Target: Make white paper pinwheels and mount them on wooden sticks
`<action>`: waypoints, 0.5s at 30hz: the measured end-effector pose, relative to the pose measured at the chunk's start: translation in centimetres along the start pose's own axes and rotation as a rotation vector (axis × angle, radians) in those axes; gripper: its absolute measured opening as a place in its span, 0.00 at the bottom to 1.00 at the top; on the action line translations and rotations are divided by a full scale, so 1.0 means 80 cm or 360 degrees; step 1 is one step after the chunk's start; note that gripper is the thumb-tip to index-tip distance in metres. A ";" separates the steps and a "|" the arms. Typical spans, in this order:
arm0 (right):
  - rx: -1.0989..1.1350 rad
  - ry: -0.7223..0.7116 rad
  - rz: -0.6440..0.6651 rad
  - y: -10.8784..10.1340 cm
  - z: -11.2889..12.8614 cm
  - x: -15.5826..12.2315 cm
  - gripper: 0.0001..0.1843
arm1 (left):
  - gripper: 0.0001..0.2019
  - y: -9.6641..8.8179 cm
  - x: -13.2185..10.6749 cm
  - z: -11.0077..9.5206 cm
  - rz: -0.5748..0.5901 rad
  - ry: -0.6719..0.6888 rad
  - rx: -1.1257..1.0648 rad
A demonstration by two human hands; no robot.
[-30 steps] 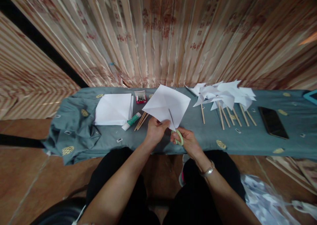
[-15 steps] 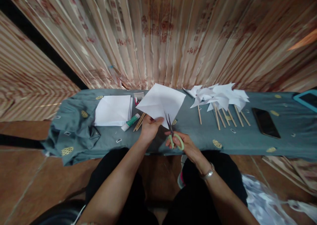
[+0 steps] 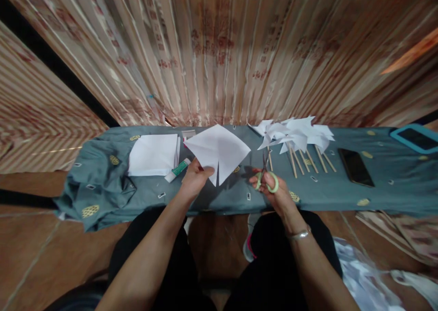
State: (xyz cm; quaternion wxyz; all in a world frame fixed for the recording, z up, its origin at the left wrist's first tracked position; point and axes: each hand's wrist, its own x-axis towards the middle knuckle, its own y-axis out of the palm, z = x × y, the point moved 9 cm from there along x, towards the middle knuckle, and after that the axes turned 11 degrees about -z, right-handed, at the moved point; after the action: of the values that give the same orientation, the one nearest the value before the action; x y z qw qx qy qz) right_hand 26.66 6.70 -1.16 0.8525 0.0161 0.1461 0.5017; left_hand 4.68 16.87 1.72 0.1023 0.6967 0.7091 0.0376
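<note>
My left hand (image 3: 194,178) pinches the near corner of a white square paper sheet (image 3: 219,150), held up over the grey-blue cloth bench (image 3: 325,194). A short slit runs up from the sheet's near corner. My right hand (image 3: 273,190) grips green-handled scissors (image 3: 267,176), blades pointing away, apart from the sheet and to its right. Just behind the scissors lie several white paper pinwheels (image 3: 296,135) on wooden sticks.
A stack of white paper (image 3: 153,155), a green glue stick (image 3: 177,169), loose wooden sticks and a small pin box lie to the left. A black phone (image 3: 355,166) and a teal-cased tablet (image 3: 415,137) lie to the right. A patterned curtain hangs behind.
The scissors were cutting into the sheet's near corner; now my right hand has pulled them out and moved right, away from the paper. My left hand still holds the sheet.
</note>
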 end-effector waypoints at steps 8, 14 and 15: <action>0.0092 0.0022 -0.0109 -0.010 0.008 0.021 0.22 | 0.06 0.029 -0.030 0.033 0.0387 -0.0131 0.0362; 0.0145 0.0133 -0.0107 -0.004 0.003 0.015 0.22 | 0.11 0.028 -0.034 0.029 0.0391 -0.0378 0.0076; 0.0205 0.0117 -0.0152 -0.005 0.004 0.016 0.22 | 0.14 0.031 -0.036 0.025 0.0389 -0.0442 -0.0082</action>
State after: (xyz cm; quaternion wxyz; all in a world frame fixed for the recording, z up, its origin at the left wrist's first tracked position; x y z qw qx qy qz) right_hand 27.72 7.65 -1.23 0.8667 0.0453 0.2099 0.4502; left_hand 7.56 13.92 0.55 0.2116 0.7733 0.5969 -0.0286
